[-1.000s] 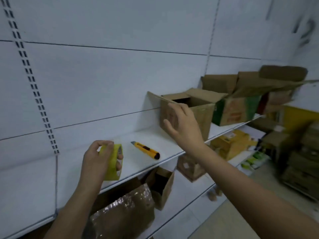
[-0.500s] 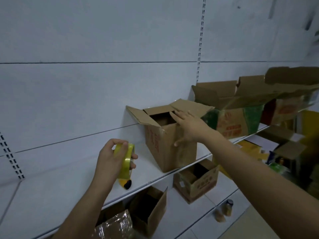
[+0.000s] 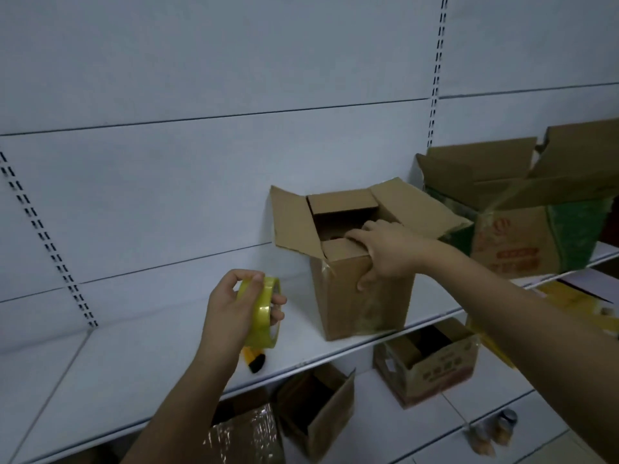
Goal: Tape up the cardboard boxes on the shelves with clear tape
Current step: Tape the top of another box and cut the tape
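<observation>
Closest in, down at 6 o'clock, there's a plastic-wrapped box [image 3: 244,437] on the lower shelf, with an open cardboard box [image 3: 318,410] tipped on its side right next to it at about 5 o'clock. Just above that, the left hand [image 3: 231,309] is wrapped around a roll of clear yellowish tape [image 3: 264,313], thumb over the top and fingers poking through the core. Peeking out right under the roll is the tip of a yellow-and-black utility knife [image 3: 254,361], lying on the white shelf [image 3: 134,356].

Over at 3 o'clock the right hand [image 3: 385,252] has hold of the tall brown box [image 3: 361,296] that stands on that same shelf near its front edge. Fingers are hooked over the near inner flap, thumb pressed on the front face. The flaps are still open, left and right ones sticking up and out.

Below it at 4 o'clock sits another open box with red print [image 3: 432,373]. Furthest back, at 2 o'clock, a bigger green-and-red printed box [image 3: 536,242] with its flaps open sits on the shelf, near the tall one but not touching as far as I can tell.
</observation>
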